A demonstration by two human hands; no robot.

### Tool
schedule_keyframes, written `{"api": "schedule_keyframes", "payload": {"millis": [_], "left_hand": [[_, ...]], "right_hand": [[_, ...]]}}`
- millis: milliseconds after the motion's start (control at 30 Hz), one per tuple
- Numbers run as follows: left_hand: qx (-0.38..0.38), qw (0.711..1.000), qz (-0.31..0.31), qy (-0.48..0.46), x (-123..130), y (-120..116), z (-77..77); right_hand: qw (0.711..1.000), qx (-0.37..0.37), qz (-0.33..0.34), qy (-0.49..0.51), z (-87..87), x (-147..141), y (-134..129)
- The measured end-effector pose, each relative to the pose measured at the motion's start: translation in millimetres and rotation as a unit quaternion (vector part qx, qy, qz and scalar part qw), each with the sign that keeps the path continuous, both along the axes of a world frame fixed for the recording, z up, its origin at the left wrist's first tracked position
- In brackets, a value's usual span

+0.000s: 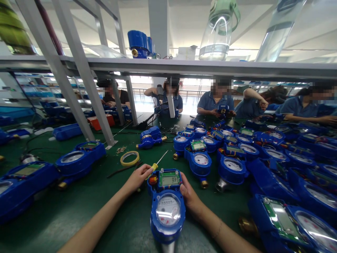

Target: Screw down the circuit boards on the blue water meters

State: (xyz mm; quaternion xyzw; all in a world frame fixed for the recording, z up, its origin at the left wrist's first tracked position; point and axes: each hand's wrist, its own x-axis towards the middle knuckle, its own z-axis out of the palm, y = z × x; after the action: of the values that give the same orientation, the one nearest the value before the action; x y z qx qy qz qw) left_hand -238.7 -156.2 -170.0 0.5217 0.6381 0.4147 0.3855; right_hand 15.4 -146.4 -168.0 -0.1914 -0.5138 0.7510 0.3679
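A blue water meter (167, 207) with a round glass dial and a green circuit-board display lies on the green work mat (79, 218) directly in front of me, its brass-ended body pointing towards me. My right hand (188, 192) grips the meter's right side. My left hand (137, 177) sits just left of the meter and closes around a yellow-handled screwdriver (154, 166), whose thin shaft points up and to the right. Part of the meter's lower end is cut off by the frame's bottom edge.
Several similar blue meters (200, 163) crowd the mat to the right and left. A yellow tape roll (129, 158) and loose screws lie ahead. Grey shelf supports (84, 84) rise from the mat. Several co-workers (216, 100) in blue shirts work across the bench.
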Motion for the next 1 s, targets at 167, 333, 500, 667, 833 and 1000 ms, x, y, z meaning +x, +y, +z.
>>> {"api": "schedule_keyframes", "payload": {"millis": [167,333,500,667,833,1000], "left_hand": [[0.001,1.0,0.003,-0.001,0.2,0.2,-0.5],[0.005,1.0,0.02,-0.001,2.3,-0.4,1.1],[0.008,0.999,0.033,-0.004,5.1,-1.4,5.3],[0.006,0.999,0.037,-0.008,7.2,-2.7,9.0],[0.004,0.999,0.043,-0.019,7.9,-3.6,11.5],[0.02,0.998,0.048,-0.047,9.7,-5.2,8.6]], "right_hand": [[1.0,0.004,0.013,0.012,-1.0,-1.6,2.8],[1.0,0.0,0.004,0.015,0.9,-2.2,1.0],[1.0,-0.004,0.002,0.012,2.6,-1.1,-0.3],[1.0,0.005,0.007,0.018,3.3,-1.5,-1.2],[1.0,0.005,0.006,0.013,3.2,-2.1,0.0],[1.0,0.003,0.002,0.009,3.1,-1.7,0.4]]}}
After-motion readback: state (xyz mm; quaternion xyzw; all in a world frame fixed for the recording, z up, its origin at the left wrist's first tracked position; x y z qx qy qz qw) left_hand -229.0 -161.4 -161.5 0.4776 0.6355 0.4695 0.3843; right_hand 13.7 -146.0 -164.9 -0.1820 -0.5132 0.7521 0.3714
